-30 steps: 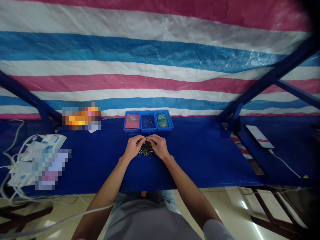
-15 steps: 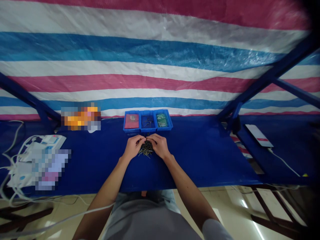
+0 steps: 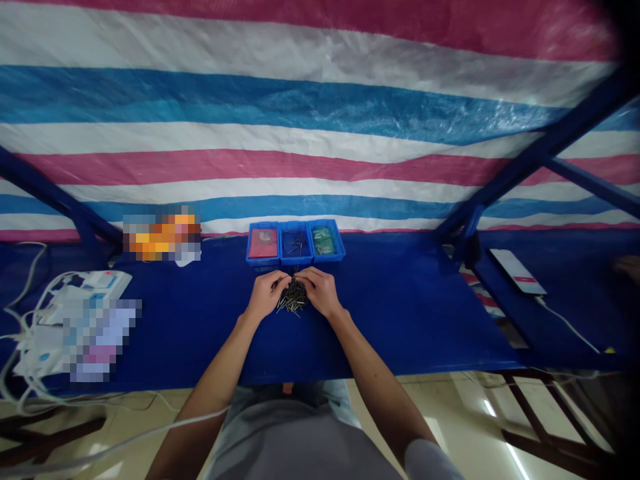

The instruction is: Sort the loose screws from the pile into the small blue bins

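A loose pile of thin metal screws (image 3: 292, 301) lies on the blue tabletop, some dark and some brassy. My left hand (image 3: 267, 293) curves round its left side, thumb and fingers drawn together in a pinch. From the right, my right hand (image 3: 321, 291) mirrors it, also pinched. The fingertips of both hands nearly meet over the far part of the pile; what lies between them is too small to make out. Just beyond stand three joined blue bins: the left bin (image 3: 249, 250) holds a red packet, the middle bin (image 3: 296, 260) dark screws, the right bin (image 3: 343, 248) green-and-clear packets.
A power strip (image 3: 117, 283) with tangled white cables sits at left, beside blurred items. A phone (image 3: 517, 272) on a charging cable lies at right. At the far right edge, another person's hand (image 3: 629, 267) shows dimly. Striped sheeting (image 3: 320, 107) hangs behind the blue table (image 3: 410, 313).
My two hands have barely shifted over the pile; their fingertips moved only slightly. Another person's hand has come into view at the far right edge.
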`<move>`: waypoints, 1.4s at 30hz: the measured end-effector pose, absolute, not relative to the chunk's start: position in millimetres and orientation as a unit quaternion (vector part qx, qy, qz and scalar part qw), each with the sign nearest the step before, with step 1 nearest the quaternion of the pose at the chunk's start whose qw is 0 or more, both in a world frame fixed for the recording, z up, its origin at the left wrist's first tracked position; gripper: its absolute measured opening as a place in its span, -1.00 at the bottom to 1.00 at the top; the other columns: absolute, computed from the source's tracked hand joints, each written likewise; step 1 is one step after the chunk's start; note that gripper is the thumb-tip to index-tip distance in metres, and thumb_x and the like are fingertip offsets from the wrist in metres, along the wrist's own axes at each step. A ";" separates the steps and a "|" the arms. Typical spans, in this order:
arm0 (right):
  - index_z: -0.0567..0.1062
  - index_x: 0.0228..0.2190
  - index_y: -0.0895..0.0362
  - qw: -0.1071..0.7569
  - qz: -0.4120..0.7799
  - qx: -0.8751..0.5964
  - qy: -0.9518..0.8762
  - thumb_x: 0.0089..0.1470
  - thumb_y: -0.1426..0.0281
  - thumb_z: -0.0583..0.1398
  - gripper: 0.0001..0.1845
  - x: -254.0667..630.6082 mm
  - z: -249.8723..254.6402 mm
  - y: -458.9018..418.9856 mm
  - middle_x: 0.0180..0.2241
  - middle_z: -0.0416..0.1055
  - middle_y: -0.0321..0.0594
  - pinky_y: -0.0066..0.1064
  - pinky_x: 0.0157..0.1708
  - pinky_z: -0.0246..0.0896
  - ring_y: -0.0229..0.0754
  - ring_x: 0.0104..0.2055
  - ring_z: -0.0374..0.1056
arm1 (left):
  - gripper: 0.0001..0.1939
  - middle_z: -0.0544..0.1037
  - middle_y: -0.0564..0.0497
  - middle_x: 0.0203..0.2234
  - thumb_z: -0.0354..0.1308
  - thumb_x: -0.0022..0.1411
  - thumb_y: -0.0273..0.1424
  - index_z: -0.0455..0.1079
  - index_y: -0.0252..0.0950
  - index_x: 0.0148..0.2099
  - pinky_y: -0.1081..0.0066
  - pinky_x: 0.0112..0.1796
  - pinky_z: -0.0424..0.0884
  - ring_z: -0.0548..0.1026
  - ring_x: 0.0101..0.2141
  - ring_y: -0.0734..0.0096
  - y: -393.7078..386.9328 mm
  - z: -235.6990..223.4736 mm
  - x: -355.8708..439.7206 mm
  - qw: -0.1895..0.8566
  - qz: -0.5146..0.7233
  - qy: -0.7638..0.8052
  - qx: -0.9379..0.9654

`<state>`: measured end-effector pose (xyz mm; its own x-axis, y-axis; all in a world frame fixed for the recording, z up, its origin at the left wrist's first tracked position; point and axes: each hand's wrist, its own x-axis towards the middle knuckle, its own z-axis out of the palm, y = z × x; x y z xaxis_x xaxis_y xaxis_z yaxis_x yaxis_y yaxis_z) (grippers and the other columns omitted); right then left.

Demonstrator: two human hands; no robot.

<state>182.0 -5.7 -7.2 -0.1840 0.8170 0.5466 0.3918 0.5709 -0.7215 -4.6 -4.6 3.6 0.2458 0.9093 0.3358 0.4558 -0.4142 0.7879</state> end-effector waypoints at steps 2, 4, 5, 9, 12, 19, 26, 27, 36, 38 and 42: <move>0.62 -0.21 0.06 0.492 0.216 -0.408 -0.738 0.28 0.44 0.14 -0.77 182.3 -7.6 -5.7 -0.25 0.56 -0.22 -0.43 -0.16 0.37 -0.24 -0.22 0.49 | -0.69 0.54 0.05 -0.51 0.06 0.37 -0.25 0.48 -0.30 -0.33 0.49 -0.41 0.27 0.42 -0.50 0.48 -4.7 3.5 -4.8 0.280 0.401 0.463 0.739; 0.62 -0.21 0.06 0.490 0.217 -0.409 -0.738 0.28 0.43 0.15 -0.78 182.8 -7.3 -5.8 -0.25 0.56 -0.22 -0.43 -0.15 0.37 -0.24 -0.22 0.49 | -0.70 0.54 0.05 -0.50 0.06 0.38 -0.25 0.48 -0.31 -0.33 0.49 -0.40 0.27 0.42 -0.50 0.48 -4.7 3.3 -4.9 0.280 0.401 0.462 0.740; 0.62 -0.22 0.06 0.489 0.218 -0.410 -0.738 0.28 0.43 0.15 -0.78 183.1 -7.1 -5.7 -0.25 0.56 -0.22 -0.43 -0.15 0.37 -0.23 -0.22 0.49 | -0.70 0.55 0.05 -0.50 0.06 0.38 -0.24 0.48 -0.30 -0.32 0.49 -0.40 0.27 0.43 -0.49 0.48 -4.7 3.2 -4.9 0.280 0.401 0.460 0.741; 0.63 -0.23 0.05 0.486 0.223 -0.416 -0.736 0.28 0.40 0.15 -0.78 184.4 -6.0 -4.8 -0.26 0.57 -0.21 -0.42 -0.16 0.38 -0.22 -0.23 0.49 | -0.68 0.55 0.04 -0.50 0.05 0.38 -0.23 0.48 -0.30 -0.33 0.48 -0.40 0.27 0.43 -0.49 0.46 -4.6 2.6 -4.5 0.275 0.402 0.458 0.744; 0.63 -0.24 0.06 0.489 0.226 -0.416 -0.732 0.27 0.39 0.16 -0.78 184.7 -5.8 -4.2 -0.27 0.57 -0.21 -0.41 -0.15 0.39 -0.21 -0.24 0.50 | -0.68 0.55 0.04 -0.50 0.05 0.38 -0.23 0.48 -0.30 -0.33 0.48 -0.41 0.27 0.43 -0.49 0.46 -4.8 3.5 -4.2 0.278 0.400 0.463 0.741; 0.63 -0.22 0.05 0.492 0.231 -0.417 -0.728 0.27 0.38 0.16 -0.79 183.8 -4.6 -5.6 -0.26 0.57 -0.19 -0.39 -0.15 0.40 -0.20 -0.23 0.50 | -0.67 0.55 0.04 -0.51 0.04 0.38 -0.21 0.47 -0.30 -0.33 0.48 -0.41 0.26 0.42 -0.50 0.47 -5.2 7.2 -4.3 0.284 0.398 0.461 0.741; 0.63 -0.22 0.06 0.489 0.230 -0.418 -0.730 0.26 0.37 0.18 -0.81 180.7 -5.2 -7.5 -0.22 0.55 -0.18 -0.39 -0.12 0.39 -0.20 -0.19 0.49 | -0.72 0.55 0.05 -0.49 0.06 0.37 -0.23 0.49 -0.30 -0.26 0.50 -0.45 0.23 0.37 -0.54 0.50 -5.8 5.7 -4.7 0.280 0.383 0.461 0.750; 0.63 -0.21 0.06 0.487 0.228 -0.416 -0.733 0.26 0.37 0.18 -0.81 179.9 -5.6 -7.9 -0.21 0.55 -0.18 -0.39 -0.12 0.39 -0.20 -0.19 0.49 | -0.72 0.56 0.05 -0.49 0.06 0.37 -0.24 0.49 -0.30 -0.25 0.49 -0.45 0.24 0.38 -0.53 0.50 -5.9 5.7 -4.7 0.279 0.380 0.458 0.753; 0.60 -0.07 -0.01 0.467 0.219 -0.401 -0.757 0.30 0.37 0.14 -0.73 178.3 -7.4 -8.5 -0.15 0.54 -0.20 -0.41 -0.10 0.40 -0.22 -0.15 0.49 | -0.66 0.55 0.00 -0.48 0.03 0.39 -0.23 0.46 -0.30 -0.34 0.46 -0.34 0.33 0.47 -0.44 0.41 -4.1 3.5 -5.4 0.282 0.383 0.439 0.762; 0.61 -0.09 -0.01 0.463 0.217 -0.396 -0.763 0.31 0.36 0.12 -0.73 179.3 -6.7 -8.5 -0.16 0.54 -0.20 -0.41 -0.11 0.39 -0.23 -0.17 0.49 | -0.66 0.55 0.00 -0.48 0.03 0.39 -0.24 0.46 -0.30 -0.36 0.45 -0.33 0.34 0.47 -0.44 0.41 -4.0 3.6 -5.5 0.281 0.388 0.436 0.762; 0.60 -0.12 0.03 0.451 0.219 -0.400 -0.767 0.33 0.35 0.09 -0.72 180.4 -5.3 -9.0 -0.22 0.53 -0.19 -0.43 -0.14 0.36 -0.23 -0.21 0.48 | -0.67 0.53 0.01 -0.49 0.03 0.39 -0.27 0.46 -0.29 -0.37 0.45 -0.32 0.34 0.48 -0.44 0.42 -4.5 4.3 -5.1 0.282 0.392 0.430 0.763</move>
